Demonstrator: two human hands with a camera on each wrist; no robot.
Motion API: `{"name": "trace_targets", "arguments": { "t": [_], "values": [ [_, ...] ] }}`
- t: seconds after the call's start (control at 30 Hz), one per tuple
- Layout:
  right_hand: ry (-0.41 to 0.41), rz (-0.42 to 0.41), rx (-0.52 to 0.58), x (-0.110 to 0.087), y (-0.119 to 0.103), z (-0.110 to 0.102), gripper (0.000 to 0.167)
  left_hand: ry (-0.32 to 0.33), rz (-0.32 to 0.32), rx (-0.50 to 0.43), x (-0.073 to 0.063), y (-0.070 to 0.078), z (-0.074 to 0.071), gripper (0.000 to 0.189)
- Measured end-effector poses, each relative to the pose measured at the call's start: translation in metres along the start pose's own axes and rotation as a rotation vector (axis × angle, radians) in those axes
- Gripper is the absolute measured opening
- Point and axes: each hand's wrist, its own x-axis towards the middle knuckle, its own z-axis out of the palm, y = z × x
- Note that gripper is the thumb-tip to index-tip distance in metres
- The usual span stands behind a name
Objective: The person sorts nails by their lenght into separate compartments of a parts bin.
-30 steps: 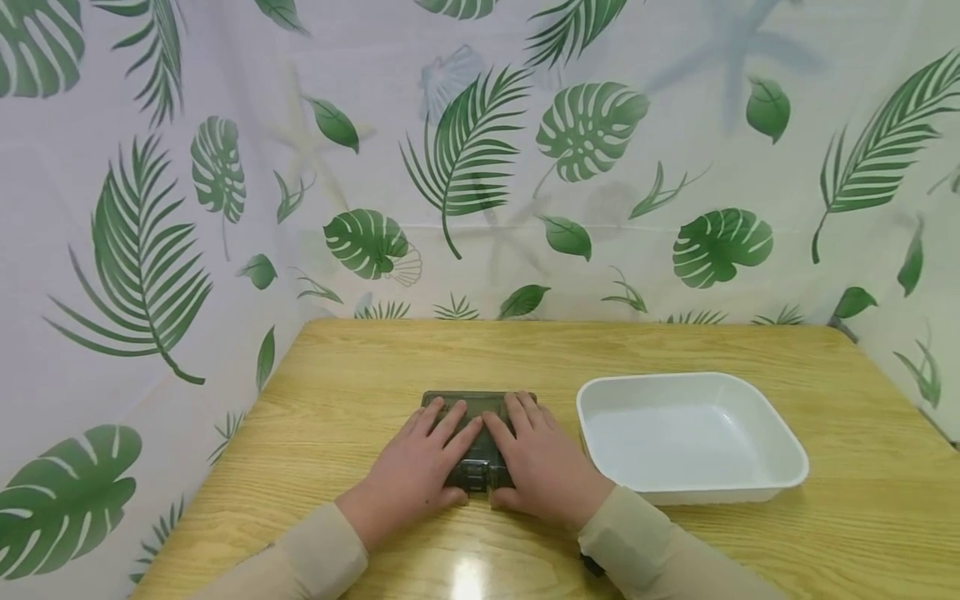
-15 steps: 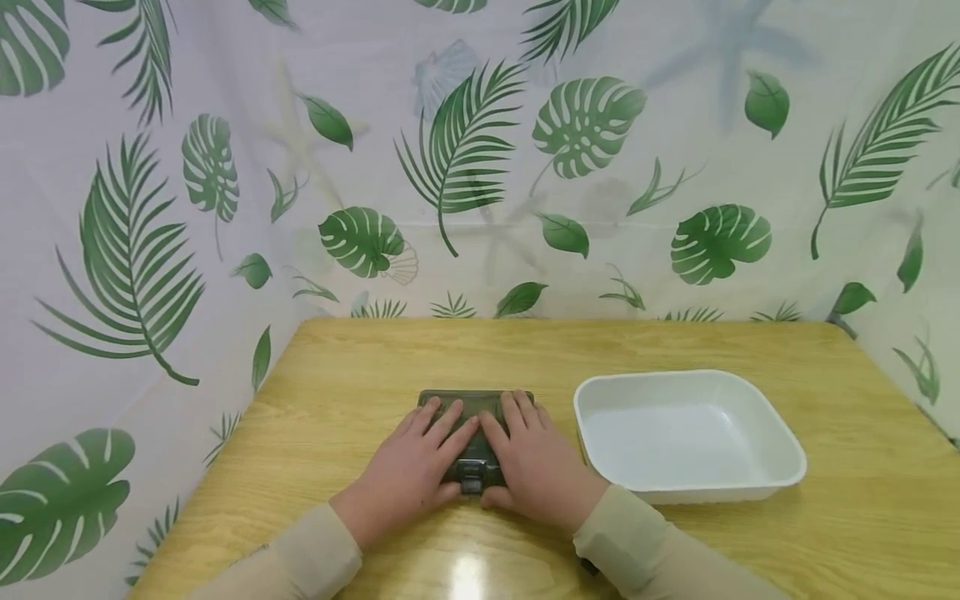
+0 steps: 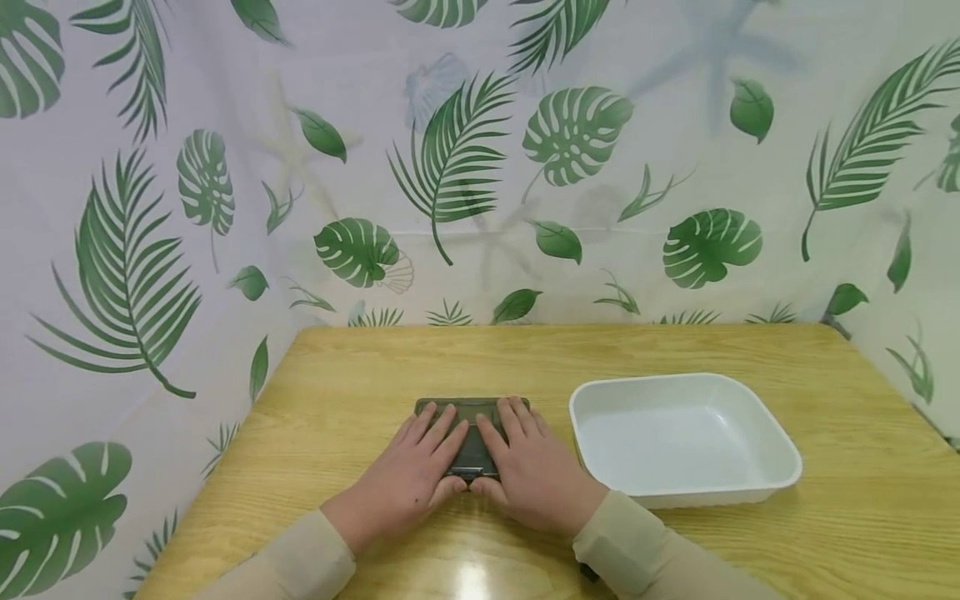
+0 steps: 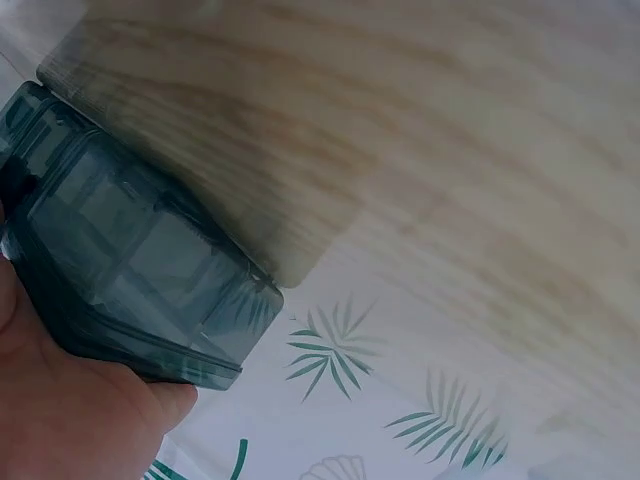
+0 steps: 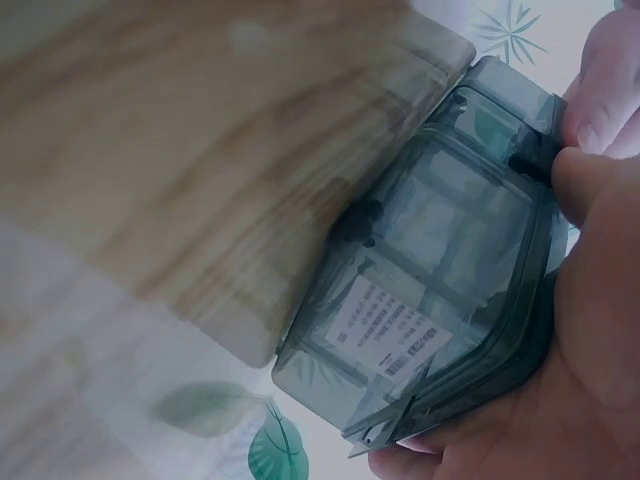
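A dark, see-through plastic case [image 3: 471,450] lies on the table in front of me in the head view. Through its wall, inner dividers show in the left wrist view, and a white printed label [image 5: 388,328] shows in the right wrist view. My left hand [image 3: 408,471] rests on its left half, fingers stretched over the lid. On the right half lies my right hand [image 3: 534,475], its fingers straight too. Both thumbs press at the case's front edge, beside the middle latch [image 3: 467,472], which they partly cover. Whatever is inside cannot be made out.
A white plastic tub [image 3: 682,442] stands to the right of the case, close to my right hand. The wooden table [image 3: 375,358] ends at a leaf-printed cloth [image 3: 480,167] behind and at the sides.
Both thumbs have moved in toward the middle of the front edge. The latch flap, which stuck out at the front before, now sits flatter against the case. The head view has shifted slightly.
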Motion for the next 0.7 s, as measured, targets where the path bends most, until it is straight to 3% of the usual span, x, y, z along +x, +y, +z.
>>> {"name": "trace_targets", "arguments": {
  "t": [0.27,0.5,0.7],
  "values": [
    [0.011,0.033,-0.037,0.005,0.0,0.001,0.074,-0.01,-0.008,0.017,0.005,-0.002,-0.001,0.069],
    [0.001,0.03,0.001,0.006,0.002,0.005,0.078,-0.038,-0.029,0.045,0.008,-0.004,0.0,0.083],
    [0.019,0.024,0.049,-0.009,0.014,-0.003,0.078,0.019,-0.089,0.038,0.007,-0.003,0.001,0.09]
  ]
}}
